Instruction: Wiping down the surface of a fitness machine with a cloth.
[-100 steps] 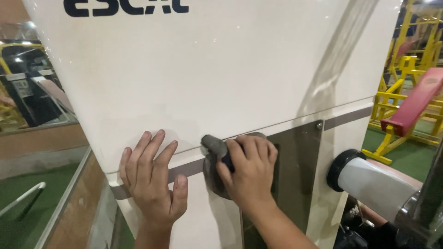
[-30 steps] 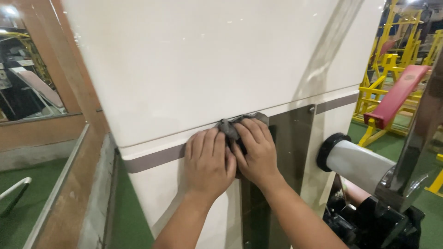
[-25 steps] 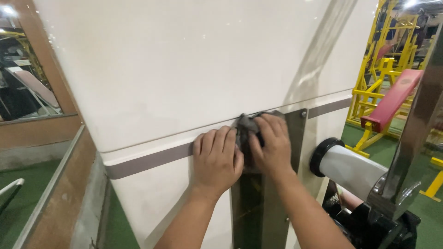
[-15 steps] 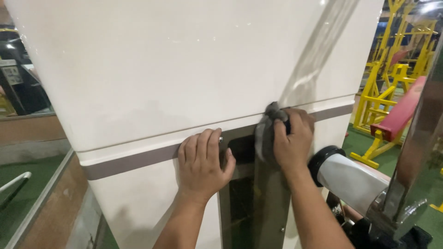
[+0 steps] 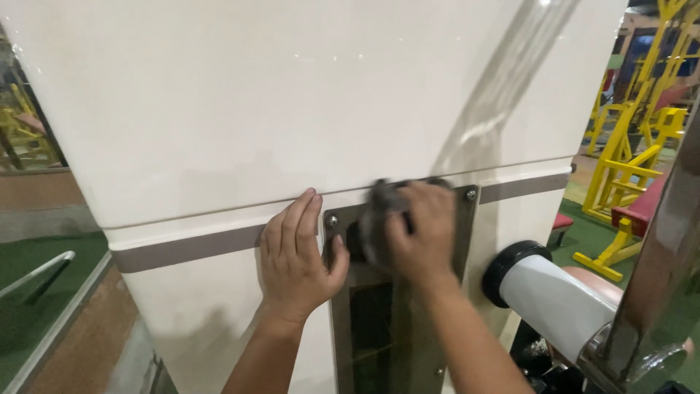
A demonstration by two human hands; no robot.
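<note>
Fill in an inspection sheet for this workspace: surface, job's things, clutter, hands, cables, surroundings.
Surface: glossy white machine cover, grey band across it.
Job's things: grey cloth pressed on the metal plate.
Clutter: nothing seen.
Hands: left hand flat on the cover; right hand grips the cloth, blurred.
Cables: nothing seen.
Surroundings: white roller pad, yellow gym frames, green floor.
</note>
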